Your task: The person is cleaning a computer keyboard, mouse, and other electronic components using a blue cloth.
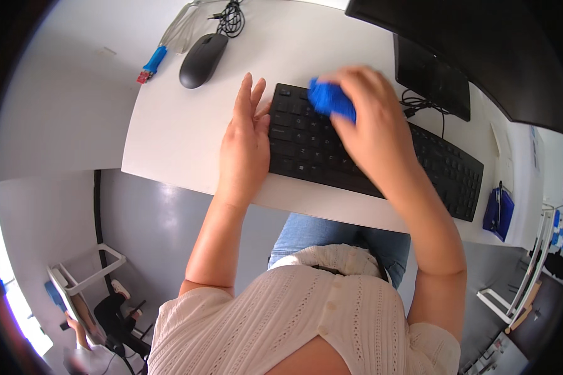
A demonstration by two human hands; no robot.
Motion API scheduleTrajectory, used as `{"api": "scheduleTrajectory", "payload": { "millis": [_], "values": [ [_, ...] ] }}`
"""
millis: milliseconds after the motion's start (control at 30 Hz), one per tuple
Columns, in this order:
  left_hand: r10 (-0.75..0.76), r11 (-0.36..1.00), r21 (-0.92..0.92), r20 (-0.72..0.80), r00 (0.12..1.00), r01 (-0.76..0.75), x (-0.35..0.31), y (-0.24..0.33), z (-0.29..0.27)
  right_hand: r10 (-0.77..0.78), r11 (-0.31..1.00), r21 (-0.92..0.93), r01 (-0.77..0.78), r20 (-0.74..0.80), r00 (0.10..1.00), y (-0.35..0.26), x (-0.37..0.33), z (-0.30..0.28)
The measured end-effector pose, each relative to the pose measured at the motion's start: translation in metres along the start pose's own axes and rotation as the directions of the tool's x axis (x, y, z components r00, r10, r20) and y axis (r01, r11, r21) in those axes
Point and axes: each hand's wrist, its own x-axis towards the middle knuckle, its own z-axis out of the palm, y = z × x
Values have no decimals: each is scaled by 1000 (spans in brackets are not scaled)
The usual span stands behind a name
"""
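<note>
A black keyboard (306,150) lies at a slant along the front of the white desk (169,137). My right hand (372,112), slightly blurred, is over the upper left part of its keys and grips a bunched blue cloth (331,100) between thumb and fingers. The cloth is against the keys, and part of it is hidden by the hand. At the keyboard's left end, my left hand (247,147) is turned on its side with fingers stretched out. Its palm side rests along the keyboard's edge, and it holds nothing.
A black mouse (203,60) with a coiled cable (231,20) lies at the far left, beside a blue-handled tool (153,62) with a red end. A monitor (469,56) stands at the back right. A blue pouch with a pen (498,211) is at the right edge. Another person (100,350) sits lower left.
</note>
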Motion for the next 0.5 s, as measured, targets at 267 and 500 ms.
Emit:
{"api": "scheduleTrajectory", "payload": {
  "millis": [267, 500],
  "values": [
    [-33, 996, -78, 34, 999, 35, -1, -8, -6, -268, 962, -13, 271, 110, 957, -49, -38, 27],
    [-42, 971, -238, -96, 994, 18, -1, -19, -2, -144, 981, 152, 119, 167, 975, -46, 8, 6]
  ]
}}
